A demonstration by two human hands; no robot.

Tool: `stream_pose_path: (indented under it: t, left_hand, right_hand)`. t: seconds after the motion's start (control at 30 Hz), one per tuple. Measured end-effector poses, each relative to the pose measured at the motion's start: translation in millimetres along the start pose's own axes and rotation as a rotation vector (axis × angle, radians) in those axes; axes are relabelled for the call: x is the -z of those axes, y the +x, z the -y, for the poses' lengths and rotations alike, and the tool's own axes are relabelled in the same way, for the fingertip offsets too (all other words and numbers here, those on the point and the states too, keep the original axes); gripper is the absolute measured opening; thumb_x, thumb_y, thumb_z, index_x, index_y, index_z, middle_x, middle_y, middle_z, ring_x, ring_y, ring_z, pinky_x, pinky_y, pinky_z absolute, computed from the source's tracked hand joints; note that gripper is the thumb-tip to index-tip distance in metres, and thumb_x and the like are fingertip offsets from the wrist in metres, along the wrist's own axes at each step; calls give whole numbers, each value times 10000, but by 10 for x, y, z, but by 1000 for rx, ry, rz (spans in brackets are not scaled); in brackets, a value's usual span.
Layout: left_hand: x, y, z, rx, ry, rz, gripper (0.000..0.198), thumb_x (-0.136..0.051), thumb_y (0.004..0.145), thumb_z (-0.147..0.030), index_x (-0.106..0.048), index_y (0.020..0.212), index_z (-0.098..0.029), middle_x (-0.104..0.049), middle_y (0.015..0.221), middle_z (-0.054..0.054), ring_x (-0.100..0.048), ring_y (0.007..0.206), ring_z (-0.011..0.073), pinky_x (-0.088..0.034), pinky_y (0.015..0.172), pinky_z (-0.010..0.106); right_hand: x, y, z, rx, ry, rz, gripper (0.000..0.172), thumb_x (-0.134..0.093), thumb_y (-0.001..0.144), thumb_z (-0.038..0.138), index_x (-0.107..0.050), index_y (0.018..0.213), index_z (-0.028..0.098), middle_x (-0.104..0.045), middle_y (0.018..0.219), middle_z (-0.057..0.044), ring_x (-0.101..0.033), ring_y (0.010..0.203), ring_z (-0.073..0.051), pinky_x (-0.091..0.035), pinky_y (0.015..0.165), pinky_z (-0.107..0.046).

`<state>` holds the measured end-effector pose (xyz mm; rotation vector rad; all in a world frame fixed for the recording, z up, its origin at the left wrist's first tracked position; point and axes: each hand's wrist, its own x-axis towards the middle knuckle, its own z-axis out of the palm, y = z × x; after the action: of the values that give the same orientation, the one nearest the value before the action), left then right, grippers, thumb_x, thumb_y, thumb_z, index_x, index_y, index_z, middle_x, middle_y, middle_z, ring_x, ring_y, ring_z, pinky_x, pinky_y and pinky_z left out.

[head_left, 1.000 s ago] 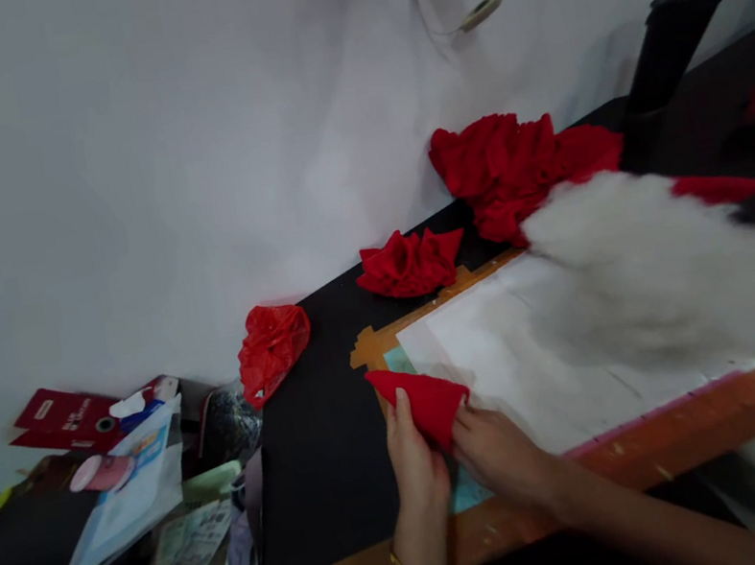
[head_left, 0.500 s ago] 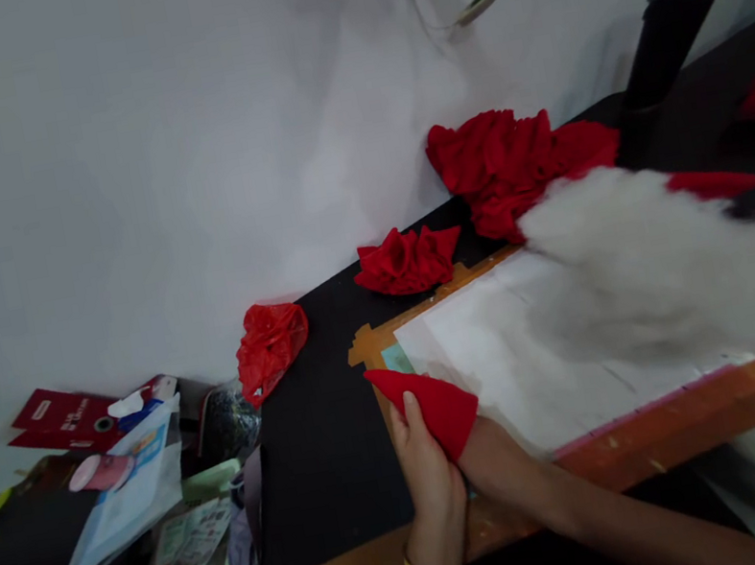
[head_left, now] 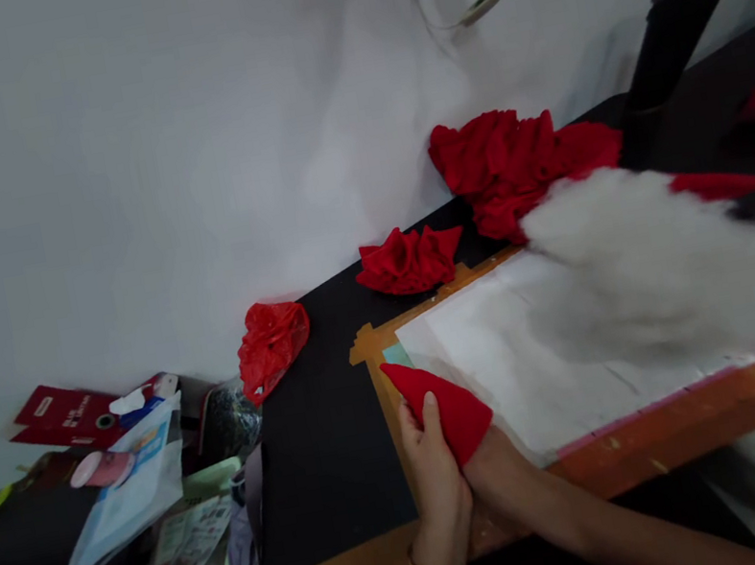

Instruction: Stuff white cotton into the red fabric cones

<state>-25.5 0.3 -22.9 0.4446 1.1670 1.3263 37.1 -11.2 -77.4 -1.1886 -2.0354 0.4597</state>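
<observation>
A pointed red felt cone (head_left: pixel 449 414) is held over the near left corner of the white sheet, its tip toward the upper left. My left hand (head_left: pixel 435 455), with a gold bangle at the wrist, wraps around the cone's left side, thumb lying along it. My right hand goes into the cone's wide opening up to the wrist (head_left: pixel 484 466), so its fingers are hidden inside. To the right, a big heap of fluffy white stuffing (head_left: pixel 658 262) rests on the white sheet (head_left: pixel 484 351).
Along the wall sit a small pile of red felt pieces (head_left: pixel 410 259), a larger red pile (head_left: pixel 509 162) and a red plastic bag (head_left: pixel 273 345). A black upright object (head_left: pixel 678 40) stands at back right. Left of the black tabletop (head_left: pixel 327 457) is a pale green bin (head_left: pixel 212 482) with papers.
Both hands and the red cone have shifted slightly right, the hold unchanged. A blue shape has come into sight at the top edge.
</observation>
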Motion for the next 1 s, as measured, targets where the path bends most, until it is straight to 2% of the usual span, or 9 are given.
stream_pose_path:
  t: [0.17, 0.3, 0.4, 0.5, 0.63, 0.73, 0.83, 0.93, 1.0]
  left_hand:
    - [6, 153, -184, 86, -119, -69, 312, -717, 775, -192, -643, 1077, -180, -743, 885, 43, -701, 724, 160, -557, 736, 266]
    - [52, 273, -362, 246, -149, -101, 169, -645, 843, -249, -660, 938, -110, -721, 781, 71, -668, 621, 157, -551, 663, 269]
    - [50, 262, -385, 303, -141, -75, 212, -606, 876, -280, -671, 921, -84, -730, 816, 115, -684, 664, 183, -559, 693, 295]
    - [32, 192, -317, 238, -96, -37, 212, -642, 855, -266, -677, 967, -89, -736, 841, 109, -689, 698, 182, -552, 726, 292]
    - [27, 105, -205, 109, -72, -9, 305, -733, 789, -288, -670, 1029, -112, -738, 874, 91, -698, 752, 187, -547, 790, 310]
    - [28, 78, -153, 118, -77, 9, 344, -738, 790, -285, -663, 1087, -128, -742, 969, 115, -709, 832, 199, -550, 817, 309]
    - [38, 88, -125, 134, -60, 11, 378, -745, 784, -269, -655, 1125, -133, -742, 986, 121, -708, 840, 200, -551, 812, 299]
    - [67, 147, -127, 114, -32, 43, 448, -789, 735, -290, -652, 1132, -133, -743, 949, 107, -702, 800, 198, -549, 792, 299]
    - [93, 212, -156, 69, -44, 55, 445, -816, 700, -285, -662, 1092, -142, -741, 912, 79, -694, 768, 180, -543, 772, 278]
  right_hand:
    - [169, -160, 52, -6, -96, 12, 371, -449, 910, 116, -600, 1247, 145, -699, 1126, -154, -698, 917, -233, -609, 694, -326]
    - [432, -269, 46, 115, -184, -163, 475, -415, 912, 64, -469, 1378, 136, -564, 1384, -166, -619, 1166, -223, -589, 881, -342]
    - [517, -208, 8, 141, -243, -191, 493, -402, 899, 37, -459, 1380, 130, -594, 1355, -147, -611, 1175, -232, -584, 897, -363]
    - [486, -113, -15, 123, -290, -115, 330, -434, 871, 64, -619, 1141, 111, -714, 1094, -149, -683, 974, -271, -609, 732, -376]
    - [429, -71, -14, 32, -249, 132, 158, -526, 808, 98, -658, 864, 165, -719, 815, -82, -685, 721, -233, -550, 591, -317]
    - [429, -77, -23, -51, -272, 294, 148, -541, 798, 93, -674, 806, 158, -730, 785, -108, -689, 710, -243, -515, 601, -310]
    - [446, -80, -32, -88, -288, 369, 158, -544, 800, 77, -687, 795, 145, -740, 795, -135, -692, 704, -246, -501, 606, -306]
    - [478, -110, -47, -41, -205, 364, 139, -544, 832, 114, -674, 805, 154, -734, 786, -97, -692, 709, -222, -522, 632, -295]
    - [512, -161, -76, 31, -107, 269, 184, -500, 876, 130, -675, 928, 150, -737, 916, -107, -701, 827, -225, -556, 703, -311]
